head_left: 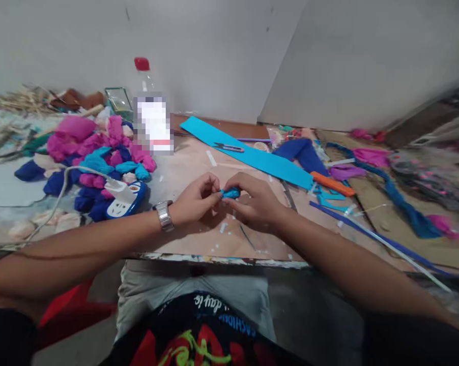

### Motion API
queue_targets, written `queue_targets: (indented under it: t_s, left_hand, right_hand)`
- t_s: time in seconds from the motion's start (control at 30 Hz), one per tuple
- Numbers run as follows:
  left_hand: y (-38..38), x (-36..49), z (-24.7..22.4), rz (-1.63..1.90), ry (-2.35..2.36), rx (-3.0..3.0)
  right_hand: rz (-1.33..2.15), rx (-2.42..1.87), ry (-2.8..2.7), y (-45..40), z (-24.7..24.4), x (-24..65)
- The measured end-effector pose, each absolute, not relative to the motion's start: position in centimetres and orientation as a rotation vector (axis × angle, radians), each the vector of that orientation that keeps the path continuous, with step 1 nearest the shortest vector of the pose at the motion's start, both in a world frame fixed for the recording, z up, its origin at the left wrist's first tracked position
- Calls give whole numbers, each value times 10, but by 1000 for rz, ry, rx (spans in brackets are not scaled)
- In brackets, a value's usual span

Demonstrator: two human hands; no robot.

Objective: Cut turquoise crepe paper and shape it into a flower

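Observation:
Between my two hands, just above the table, is a small bunched piece of bright blue crepe paper. My left hand, with a metal watch on its wrist, pinches the left end of the piece. My right hand grips its right side between thumb and fingers. Beyond the hands lies a long flat strip of the same blue material, with small thread snips resting on it. An orange-handled cutter lies at the strip's right end.
To the left sit a heap of pink, blue and cream bundles and a blue-and-white power socket with a cord. A red-capped bottle stands behind, partly blurred out. On the right are dark blue strips and a thin white stick.

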State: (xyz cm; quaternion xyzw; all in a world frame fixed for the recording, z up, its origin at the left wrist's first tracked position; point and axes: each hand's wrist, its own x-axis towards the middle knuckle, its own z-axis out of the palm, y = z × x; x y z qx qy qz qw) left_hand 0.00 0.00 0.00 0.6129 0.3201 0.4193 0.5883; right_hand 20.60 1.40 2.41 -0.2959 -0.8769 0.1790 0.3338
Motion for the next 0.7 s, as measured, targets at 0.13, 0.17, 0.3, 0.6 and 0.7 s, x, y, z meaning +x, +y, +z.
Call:
queue_targets:
  t_s: [0.13, 0.17, 0.3, 0.6, 0.7]
  left_hand:
    - [1, -1, 2, 1009, 751, 1411]
    - [1, -1, 2, 1015, 746, 1399]
    - [3, -1, 3, 1019, 731, 1389]
    - [3, -6, -3, 1096, 720, 1661]
    - [2, -7, -3, 1123, 729, 1747]
  right_hand:
    - [544, -711, -2320, 13, 27, 206]
    - [559, -685, -2333, 13, 28, 206]
    - [556, -629, -2326, 14, 27, 205]
    - [686, -637, -2194, 14, 27, 204]
    - [720, -645, -2152, 11, 27, 204]
